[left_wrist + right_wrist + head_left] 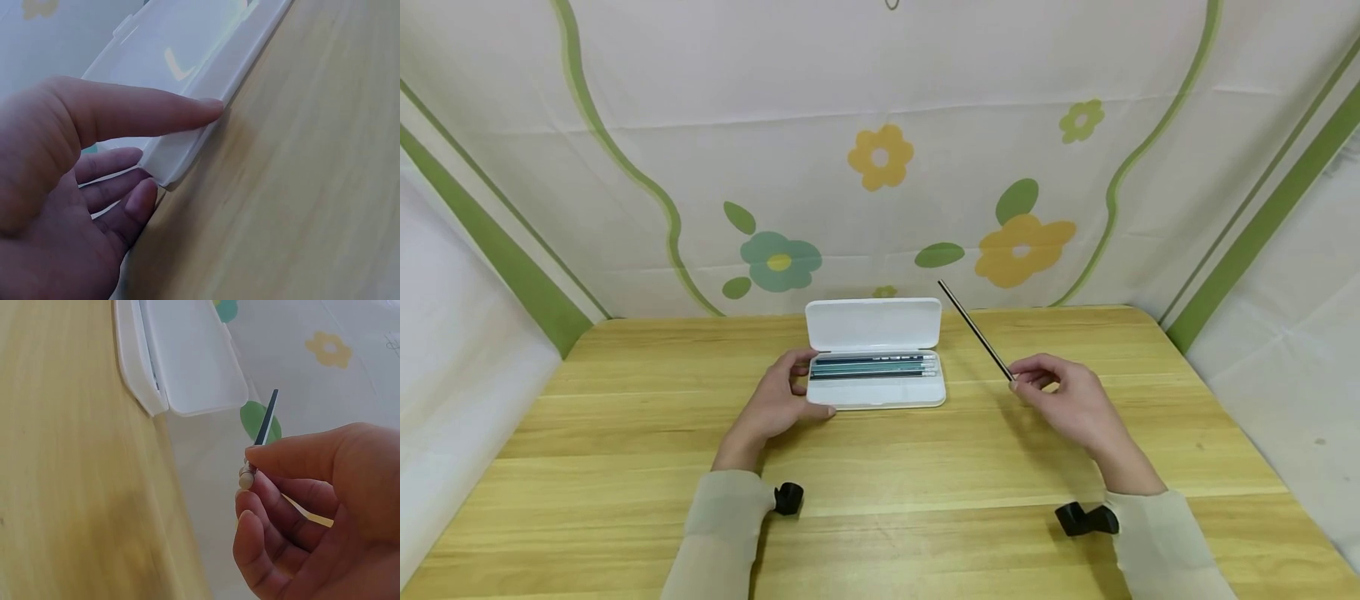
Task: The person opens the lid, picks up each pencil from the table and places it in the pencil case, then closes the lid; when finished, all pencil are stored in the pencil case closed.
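A white pencil case [880,394] lies on the table with its lid [874,327] raised at the back. Several dark and teal pencils [871,367] lie side by side in it, eraser ends to the right. My left hand [778,396] holds the case's left end, thumb along the front edge [212,112] and fingers round the corner. To the right of the case, my right hand [1067,400] pinches a dark pencil [976,332] near its eraser [246,480]. That pencil is raised above the table, its far end pointing up and leftward.
A wooden table [887,517] spreads under both hands. Behind it hangs a pale cloth [715,125] with printed flowers, and more cloth stands at both sides. Black wrist mounts [1086,520] sit by the sleeves.
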Tool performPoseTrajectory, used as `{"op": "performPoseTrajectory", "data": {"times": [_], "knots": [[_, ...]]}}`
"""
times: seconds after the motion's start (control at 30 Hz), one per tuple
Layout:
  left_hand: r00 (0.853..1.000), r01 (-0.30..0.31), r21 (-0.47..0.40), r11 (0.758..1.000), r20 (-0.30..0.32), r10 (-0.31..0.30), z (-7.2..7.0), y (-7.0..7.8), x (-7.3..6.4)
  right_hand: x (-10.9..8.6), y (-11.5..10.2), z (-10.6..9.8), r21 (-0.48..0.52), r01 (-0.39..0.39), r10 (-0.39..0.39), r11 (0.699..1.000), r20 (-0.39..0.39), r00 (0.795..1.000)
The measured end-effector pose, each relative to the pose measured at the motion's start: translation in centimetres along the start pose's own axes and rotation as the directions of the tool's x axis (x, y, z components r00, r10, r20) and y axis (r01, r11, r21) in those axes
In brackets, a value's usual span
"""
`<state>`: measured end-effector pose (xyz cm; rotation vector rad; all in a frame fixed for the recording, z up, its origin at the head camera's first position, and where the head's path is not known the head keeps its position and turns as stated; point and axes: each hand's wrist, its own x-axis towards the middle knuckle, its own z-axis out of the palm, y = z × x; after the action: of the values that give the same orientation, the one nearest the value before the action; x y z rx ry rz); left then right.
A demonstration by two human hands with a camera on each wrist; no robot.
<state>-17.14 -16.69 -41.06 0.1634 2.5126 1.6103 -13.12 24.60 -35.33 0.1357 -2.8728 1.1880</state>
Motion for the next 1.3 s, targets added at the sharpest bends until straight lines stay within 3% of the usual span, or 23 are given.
{"op": "performPoseTrajectory", "data": {"times": [0.57,0.87,1.13,1.3], "knots": [[0.999,0.038,0.007,0.999,-0.021,-0.038,-0.1,0.8,-0.2,0.2,-1.1,0.5,-0.024,0.040,-0.039,0.999,0.015,0.999],[0.999,0.037,0.010,0.999,-0.002,-0.037,0.2,1.2,-0.4,1.6,-1.9,1.5,-0.076,0.181,-0.181,0.981,0.007,0.983],[0.999,0.038,0.087,0.995,-0.007,-0.038,0.2,1.5,-0.5,3.8,-3.1,2.9,-0.101,0.283,-0.277,0.954,0.069,0.958],[1.000,0.028,0.118,0.993,-0.006,-0.028,0.2,1.7,-0.7,5.3,-3.6,3.9,-0.173,0.313,-0.293,0.934,0.134,0.947]]}}
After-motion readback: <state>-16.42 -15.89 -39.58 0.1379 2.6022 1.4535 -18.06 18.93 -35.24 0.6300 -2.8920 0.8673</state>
